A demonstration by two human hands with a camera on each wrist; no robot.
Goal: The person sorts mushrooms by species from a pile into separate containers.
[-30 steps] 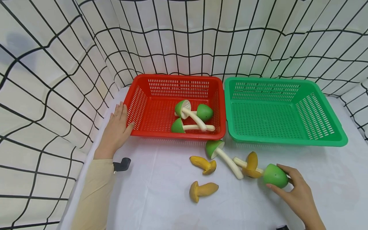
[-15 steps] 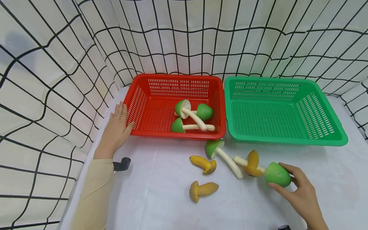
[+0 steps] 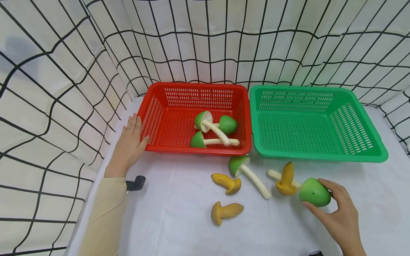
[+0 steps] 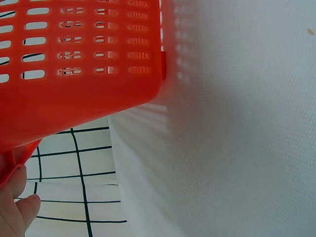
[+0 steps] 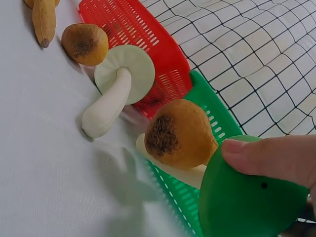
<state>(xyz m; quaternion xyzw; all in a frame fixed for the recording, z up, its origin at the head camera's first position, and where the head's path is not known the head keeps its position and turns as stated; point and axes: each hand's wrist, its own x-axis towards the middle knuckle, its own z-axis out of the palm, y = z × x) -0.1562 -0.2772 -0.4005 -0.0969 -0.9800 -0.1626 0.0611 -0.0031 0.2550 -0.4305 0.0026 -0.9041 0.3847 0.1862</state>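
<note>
My right hand pinches the green cap of a toy mushroom between thumb and fingers. Across its pale stem lies a yellow-brown mushroom; in the right wrist view their shadow falls apart from them on the cloth. My left hand rests with straight fingers against the left rim of the red basket, and its fingertips touch that rim in the left wrist view. Several green-capped mushrooms lie inside this basket. Another green-capped mushroom lies just in front of it.
A green basket stands to the right of the red one. Two yellow mushrooms lie on the white cloth in front. Black wire grid over white fabric borders the back and sides.
My right hand has moved a little right with the green-capped mushroom. The yellow-brown mushroom across its stem has shifted right with it and turned slightly. My left hand has stayed put.
</note>
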